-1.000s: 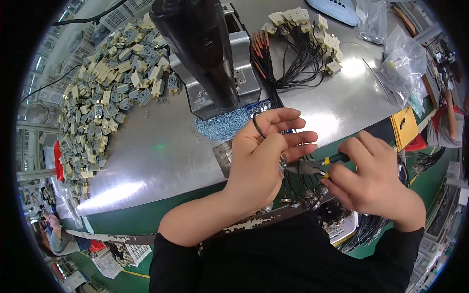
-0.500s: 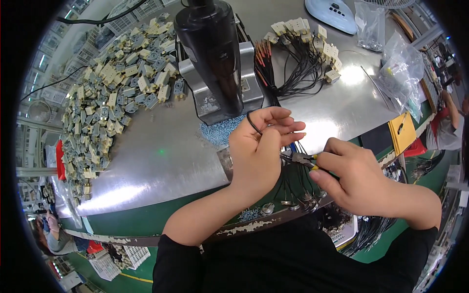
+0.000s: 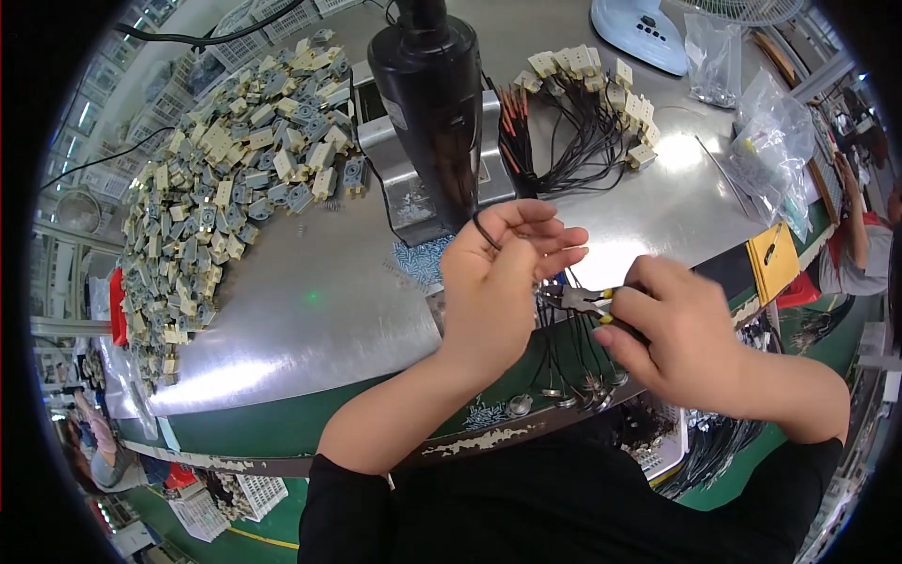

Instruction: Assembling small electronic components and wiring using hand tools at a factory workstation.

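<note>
Holding pliers (image 3: 575, 298), right grip (image 3: 684, 329) wrapped round handles (image 3: 608, 293).
Likely stiff, best held there; left grip (image 3: 496, 282) half-curled, contents unclear.

Pliers (image 3: 578, 299) in my right hand (image 3: 691, 334), nose just beside my left hand (image 3: 493, 291). Left of my grip and beyond, screws (image 3: 423, 261) on the table (image 3: 310, 348), the machine (image 3: 427, 103) right behind them! Farther left, blocks (image 3: 235, 169), heaped. Beyond my grip, wires (image 3: 573, 164), the fan (image 3: 634, 33) behind them; a bag (image 3: 766, 155) to their right. Nearer me, lower down, a basket (image 3: 669, 451).
</note>
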The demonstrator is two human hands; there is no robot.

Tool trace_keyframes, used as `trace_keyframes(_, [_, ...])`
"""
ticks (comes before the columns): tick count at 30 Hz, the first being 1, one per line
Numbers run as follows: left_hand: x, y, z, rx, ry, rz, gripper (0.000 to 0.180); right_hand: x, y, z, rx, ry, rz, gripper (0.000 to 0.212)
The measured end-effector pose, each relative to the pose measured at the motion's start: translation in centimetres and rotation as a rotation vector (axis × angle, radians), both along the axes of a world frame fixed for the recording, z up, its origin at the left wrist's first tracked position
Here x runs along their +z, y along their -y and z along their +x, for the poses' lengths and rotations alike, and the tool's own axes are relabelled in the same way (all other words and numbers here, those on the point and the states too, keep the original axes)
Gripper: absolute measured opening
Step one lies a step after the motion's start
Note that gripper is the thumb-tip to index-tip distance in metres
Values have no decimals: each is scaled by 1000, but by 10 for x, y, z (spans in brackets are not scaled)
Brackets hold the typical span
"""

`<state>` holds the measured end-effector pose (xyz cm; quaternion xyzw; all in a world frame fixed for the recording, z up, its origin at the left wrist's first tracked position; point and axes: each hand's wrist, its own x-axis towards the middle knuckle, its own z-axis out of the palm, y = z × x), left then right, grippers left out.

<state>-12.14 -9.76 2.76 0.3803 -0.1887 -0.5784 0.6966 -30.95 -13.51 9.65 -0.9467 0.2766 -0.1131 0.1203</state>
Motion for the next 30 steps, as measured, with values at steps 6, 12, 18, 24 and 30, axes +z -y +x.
trace_keyframes(6, [-7, -1, -2, 20, 314, -104, 30, -5, 9, -2, 38, -76, 44, 17])
trace_keyframes(12, [19, -19, 9, -226, -513, 134, 37, -5, 24, -11, 326, 93, -852, 18])
trace_keyframes(18, [-17, -6, -7, 10, 332, -104, 29, 2, -10, -5, -83, -83, 324, 20])
trace_keyframes(24, [-3, -8, -3, 3, 37, 12, 31, -16, 19, -21, 275, -46, -582, 25])
trace_keyframes(30, [25, -17, -2, -136, -243, 163, 35, 0, 5, -15, 239, 46, -562, 20])
